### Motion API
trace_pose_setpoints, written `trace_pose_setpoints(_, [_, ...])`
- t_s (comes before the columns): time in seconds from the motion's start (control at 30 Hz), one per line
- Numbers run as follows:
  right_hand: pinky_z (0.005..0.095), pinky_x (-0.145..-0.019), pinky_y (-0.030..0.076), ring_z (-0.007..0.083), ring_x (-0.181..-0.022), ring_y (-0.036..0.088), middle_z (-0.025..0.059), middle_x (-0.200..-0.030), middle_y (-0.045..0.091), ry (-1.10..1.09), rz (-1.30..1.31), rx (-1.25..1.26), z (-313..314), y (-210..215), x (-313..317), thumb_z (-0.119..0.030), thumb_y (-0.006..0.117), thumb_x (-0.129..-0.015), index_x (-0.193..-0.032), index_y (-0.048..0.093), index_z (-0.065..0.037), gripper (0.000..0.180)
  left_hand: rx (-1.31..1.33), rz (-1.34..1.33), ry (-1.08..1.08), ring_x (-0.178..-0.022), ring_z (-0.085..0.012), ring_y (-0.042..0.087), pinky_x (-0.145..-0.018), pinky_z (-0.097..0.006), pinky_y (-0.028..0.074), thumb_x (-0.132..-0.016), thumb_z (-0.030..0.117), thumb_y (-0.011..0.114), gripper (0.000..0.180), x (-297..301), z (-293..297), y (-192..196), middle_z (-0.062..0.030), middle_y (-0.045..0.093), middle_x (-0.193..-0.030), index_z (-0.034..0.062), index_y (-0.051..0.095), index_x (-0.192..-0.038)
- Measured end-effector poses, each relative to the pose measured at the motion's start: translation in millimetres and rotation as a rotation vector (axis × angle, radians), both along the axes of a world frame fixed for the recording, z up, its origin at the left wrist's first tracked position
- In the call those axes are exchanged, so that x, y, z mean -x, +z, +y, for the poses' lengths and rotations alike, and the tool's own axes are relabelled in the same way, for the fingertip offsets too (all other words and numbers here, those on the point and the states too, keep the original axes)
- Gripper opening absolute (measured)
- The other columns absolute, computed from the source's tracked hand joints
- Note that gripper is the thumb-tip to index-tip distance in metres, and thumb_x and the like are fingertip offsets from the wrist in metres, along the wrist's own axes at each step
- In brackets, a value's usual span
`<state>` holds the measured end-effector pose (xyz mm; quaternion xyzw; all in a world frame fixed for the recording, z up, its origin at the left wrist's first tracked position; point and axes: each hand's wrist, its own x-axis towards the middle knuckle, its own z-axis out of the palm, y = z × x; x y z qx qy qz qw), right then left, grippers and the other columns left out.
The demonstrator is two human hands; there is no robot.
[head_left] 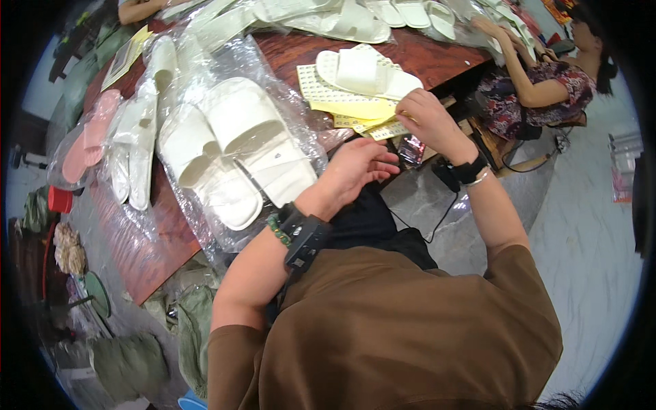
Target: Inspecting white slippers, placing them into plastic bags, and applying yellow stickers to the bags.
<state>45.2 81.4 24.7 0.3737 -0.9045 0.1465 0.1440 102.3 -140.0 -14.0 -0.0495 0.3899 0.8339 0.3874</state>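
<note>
My right hand (432,121) is over the near right corner of a stack of yellow sticker sheets (328,108), fingertips pinched at the sheet's edge. A single pale slipper (362,72) lies on top of the stack. My left hand (361,168) hovers just in front of the sheets, fingers loosely bent and apart, with nothing in it. Left of it, a pair of white slippers (244,115) lies on clear plastic bags (273,58), toes and straps facing up. Whether a loose sticker is between my right fingertips is too small to tell.
More bagged white slippers (142,130) and a pink pair (92,137) lie at the left of the dark red wooden table (147,253). Pale slippers (348,20) line its far side. A co-worker (547,89) sits at the far right. A cable (444,219) hangs below my right wrist.
</note>
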Motion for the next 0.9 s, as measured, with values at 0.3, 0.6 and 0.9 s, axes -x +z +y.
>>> trace_pose_setpoints(0.3, [0.0403,-0.095,0.043,0.0308,-0.104,0.058,0.0104,-0.104,0.065,0.093,-0.247,0.025,2.6,13.9,-0.6,-0.016,0.075,-0.084,-0.105,0.065,-0.007,0.025,-0.027,0.041,0.055,-0.098,-0.0266,0.068,-0.082,-0.033,0.054,-0.098,0.016,0.056,0.029,25.6,-15.2,10.2,-0.0212,0.067,-0.113,-0.0016,0.055,-0.122])
trace_pose_setpoints(0.6, [0.0428,-0.083,0.047,0.0325,-0.092,0.060,0.0114,-0.089,0.064,0.004,-0.178,-0.030,7.9,4.0,20.2,-0.015,0.069,-0.087,-0.091,0.064,-0.003,0.013,0.064,0.003,0.000,-0.097,-0.0270,0.068,-0.081,-0.033,0.054,-0.099,0.017,0.055,0.037,16.9,-13.3,4.9,-0.0206,0.067,-0.112,-0.0024,0.052,-0.130])
trace_pose_setpoints(0.9, [0.0429,-0.081,0.047,0.0320,-0.091,0.061,0.0116,-0.089,0.064,-0.045,-0.069,-0.006,-0.2,7.8,29.6,-0.018,0.067,-0.089,-0.092,0.065,-0.004,0.015,0.090,-0.108,-0.060,-0.095,-0.0261,0.067,-0.080,-0.034,0.054,-0.102,0.020,0.053,0.035,-6.1,4.3,-23.2,-0.0200,0.067,-0.112,-0.0016,0.051,-0.130])
